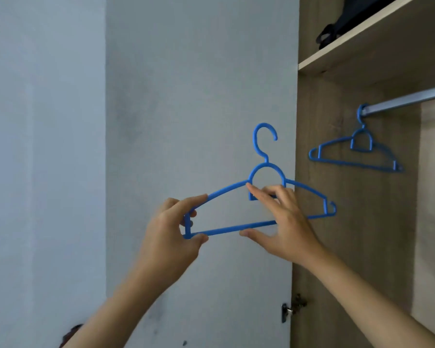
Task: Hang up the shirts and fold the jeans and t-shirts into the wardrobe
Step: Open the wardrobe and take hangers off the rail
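The person is holding a blue hanger (226, 228) upright in front of the open white wardrobe door (199, 96), its hook pointing up. The left hand (168, 237) is pinching the hanger's left end between thumb and fingers, while the right hand (284, 222) is gripping near the middle, fingers over the small crossbar and thumb under the bottom bar. Inside the wardrobe, a second blue hanger (357, 154) is hanging empty on the metal rail (407, 100), below a shelf (362, 41) carrying a dark bag (342, 23).
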`<move>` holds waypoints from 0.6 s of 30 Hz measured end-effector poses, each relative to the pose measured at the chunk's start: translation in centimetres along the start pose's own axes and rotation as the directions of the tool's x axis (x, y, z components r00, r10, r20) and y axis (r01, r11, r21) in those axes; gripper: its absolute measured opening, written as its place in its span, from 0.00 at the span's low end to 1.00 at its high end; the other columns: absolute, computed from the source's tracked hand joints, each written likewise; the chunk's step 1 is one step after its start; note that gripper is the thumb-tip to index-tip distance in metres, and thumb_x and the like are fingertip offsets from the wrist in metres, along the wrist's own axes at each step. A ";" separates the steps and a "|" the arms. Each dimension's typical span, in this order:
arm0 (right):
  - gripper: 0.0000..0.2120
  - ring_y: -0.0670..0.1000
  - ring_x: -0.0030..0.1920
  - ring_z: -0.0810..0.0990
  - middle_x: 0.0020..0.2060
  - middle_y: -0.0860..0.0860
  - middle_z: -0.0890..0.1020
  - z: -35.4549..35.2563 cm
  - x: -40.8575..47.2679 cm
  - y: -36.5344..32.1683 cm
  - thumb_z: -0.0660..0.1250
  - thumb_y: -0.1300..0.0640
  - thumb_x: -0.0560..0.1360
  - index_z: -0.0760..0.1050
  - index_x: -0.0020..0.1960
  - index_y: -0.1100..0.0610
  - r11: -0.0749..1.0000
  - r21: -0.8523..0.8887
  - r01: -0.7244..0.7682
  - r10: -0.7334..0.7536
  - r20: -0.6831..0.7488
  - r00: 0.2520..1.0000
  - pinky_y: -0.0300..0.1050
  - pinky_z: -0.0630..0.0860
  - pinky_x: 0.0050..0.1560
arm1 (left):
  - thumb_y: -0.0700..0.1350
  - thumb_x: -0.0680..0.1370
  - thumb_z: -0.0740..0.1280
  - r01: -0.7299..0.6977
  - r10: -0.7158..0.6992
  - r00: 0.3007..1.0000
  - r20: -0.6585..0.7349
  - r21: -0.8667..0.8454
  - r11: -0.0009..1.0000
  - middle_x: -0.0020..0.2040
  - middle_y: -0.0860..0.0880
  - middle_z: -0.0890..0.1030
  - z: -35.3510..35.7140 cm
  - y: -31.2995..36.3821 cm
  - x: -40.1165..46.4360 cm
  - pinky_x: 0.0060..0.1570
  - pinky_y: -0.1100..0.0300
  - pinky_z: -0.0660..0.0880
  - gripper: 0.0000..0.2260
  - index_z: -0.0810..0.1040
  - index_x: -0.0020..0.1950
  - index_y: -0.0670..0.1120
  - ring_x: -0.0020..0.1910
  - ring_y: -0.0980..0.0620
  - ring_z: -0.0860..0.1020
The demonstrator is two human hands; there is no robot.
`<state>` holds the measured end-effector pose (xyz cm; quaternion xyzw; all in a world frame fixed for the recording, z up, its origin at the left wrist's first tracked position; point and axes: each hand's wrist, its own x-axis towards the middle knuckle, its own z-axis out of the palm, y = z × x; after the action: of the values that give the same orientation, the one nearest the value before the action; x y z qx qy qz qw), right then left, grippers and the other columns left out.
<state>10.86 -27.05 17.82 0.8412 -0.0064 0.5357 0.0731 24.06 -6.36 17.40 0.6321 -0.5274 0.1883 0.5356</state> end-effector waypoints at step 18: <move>0.50 0.46 0.58 0.72 0.63 0.41 0.66 5.4 -3.8 -19.4 0.69 0.28 0.60 0.48 0.74 0.36 0.912 0.409 -0.018 -0.131 0.332 0.934 0.43 0.72 0.55 | 0.34 0.61 0.79 0.407 -0.389 0.913 -0.124 0.210 0.889 0.42 0.61 0.81 -28.0 0.2 -20.8 0.43 0.67 0.78 0.33 0.78 0.46 0.73 0.41 0.57 0.78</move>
<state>15.86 -8.80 9.90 0.9200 0.1163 0.3635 -0.0894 25.25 27.84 10.74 0.7766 -0.3398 0.1593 0.5059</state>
